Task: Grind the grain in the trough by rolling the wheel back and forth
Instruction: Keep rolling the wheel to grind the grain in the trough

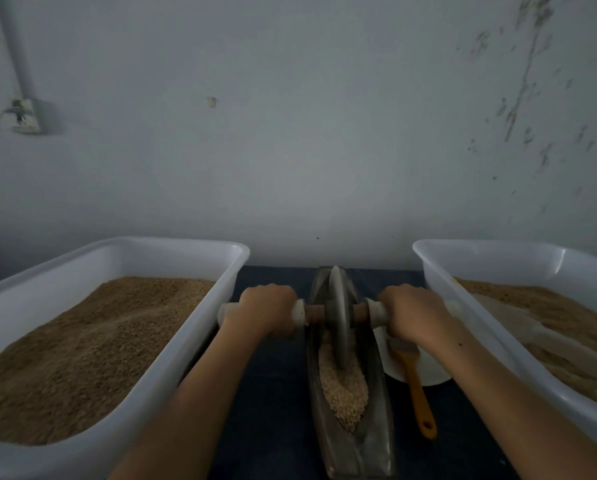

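Observation:
A narrow boat-shaped metal trough (376, 410) runs away from me on the dark table. Pale grain (345, 386) lies in its near half. A grey metal wheel (338, 313) stands upright in the trough, past its middle, on a wooden axle (316, 313) with white handle ends. My left hand (264, 311) grips the left handle. My right hand (413, 311) grips the right handle. The wheel's lower edge sits in the grain.
A white tub (172, 344) of brown grain stands at the left. A second white tub (470, 327) of grain, with a scoop in it, stands at the right. A white plate (432, 372) and an orange-handled brush (416, 389) lie beside the trough. A wall rises close behind.

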